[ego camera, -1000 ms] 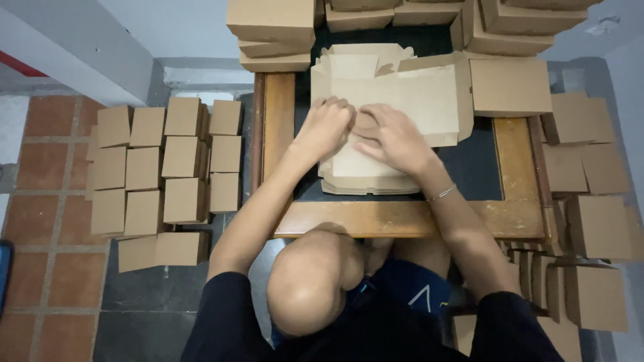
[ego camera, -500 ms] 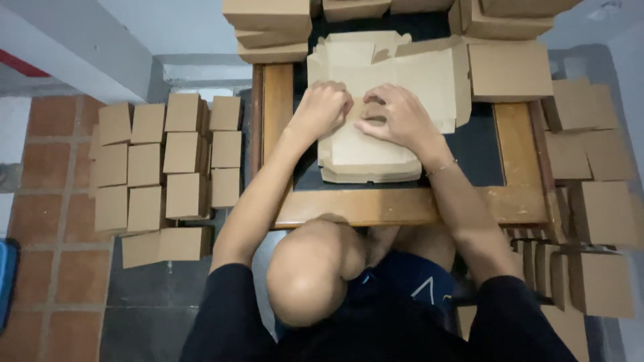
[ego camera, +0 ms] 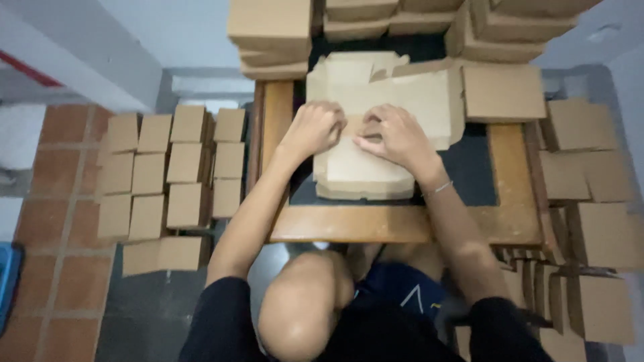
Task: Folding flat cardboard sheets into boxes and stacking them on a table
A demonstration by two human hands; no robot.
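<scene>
1. Evidently your left hand [ego camera: 314,129] and right hand [ego camera: 396,136] have drawn closer, fingers curled, pressing the cardboard box [ego camera: 362,171].
2. Box lies mid-table [ego camera: 402,224], front flap now tucked; folding looks nearly finished.

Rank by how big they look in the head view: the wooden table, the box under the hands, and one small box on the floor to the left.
1. wooden table
2. box being folded, under the left hand and right hand
3. small floor box, though it lies farther from the camera, so its true size is unsure.
</scene>
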